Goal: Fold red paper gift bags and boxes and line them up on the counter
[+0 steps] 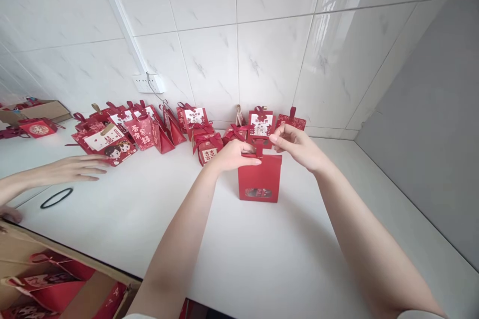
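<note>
A small red gift box (pixel 260 179) with a clear window low on its front stands upright on the white counter (pixel 262 259), about centre. My left hand (pixel 234 154) is closed on the box's top edge at the left. My right hand (pixel 295 145) pinches the red closing flap above the box top. Both arms reach in from the bottom of the view.
A row of finished red gift boxes (pixel 149 132) lines the tiled wall behind. Another person's hand (pixel 75 168) lies flat at left near a black hair band (pixel 56 198). Cardboard cartons sit at the far left (pixel 41 109) and the near left (pixel 56 279). A wall socket (pixel 148 83) is above.
</note>
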A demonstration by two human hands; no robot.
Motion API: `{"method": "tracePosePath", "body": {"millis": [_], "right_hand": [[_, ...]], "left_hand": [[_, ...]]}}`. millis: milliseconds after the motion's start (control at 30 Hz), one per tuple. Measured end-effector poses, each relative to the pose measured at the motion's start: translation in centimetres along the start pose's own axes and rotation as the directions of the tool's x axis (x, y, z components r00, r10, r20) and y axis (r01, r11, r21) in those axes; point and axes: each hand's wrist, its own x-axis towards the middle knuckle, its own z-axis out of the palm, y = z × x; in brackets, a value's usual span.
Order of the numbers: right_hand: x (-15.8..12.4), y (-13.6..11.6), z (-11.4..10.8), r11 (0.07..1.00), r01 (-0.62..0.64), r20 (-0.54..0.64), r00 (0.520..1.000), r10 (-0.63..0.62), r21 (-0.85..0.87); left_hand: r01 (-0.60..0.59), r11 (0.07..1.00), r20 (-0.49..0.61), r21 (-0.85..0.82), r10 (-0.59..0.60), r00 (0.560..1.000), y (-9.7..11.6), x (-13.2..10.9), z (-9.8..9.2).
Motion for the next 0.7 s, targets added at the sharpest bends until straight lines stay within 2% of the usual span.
{"method": "tracePosePath", "body": {"millis": [133,300,533,700], "right_hand": [[-0.2,-0.1,0.6,0.981,0.031,0.075,0.997,-0.017,-0.19],[0.0,0.2,1.5,0.958,0.044,0.108,0.994,-0.014,-0.283],[0.2,0.6,2.0,0.946,0.089,0.081,0.994,-0.067,-0.312],[0.4,1.0,2.1,0.984,0.06,0.139,0.99,-0.036,-0.17]], "left_hand": [[-0.009,1.0,-0.038,0.001,0.009,0.999,-0.1,0.0,-0.2],[0.016,1.0,-0.07,-0.007,-0.016,0.997,-0.3,-0.1,-0.5],[-0.015,0.983,-0.077,0.184,0.03,0.997,0.1,-0.1,-0.6],[-0.032,0.982,-0.077,0.188,0.047,0.996,-0.2,0.0,-0.2]]}}
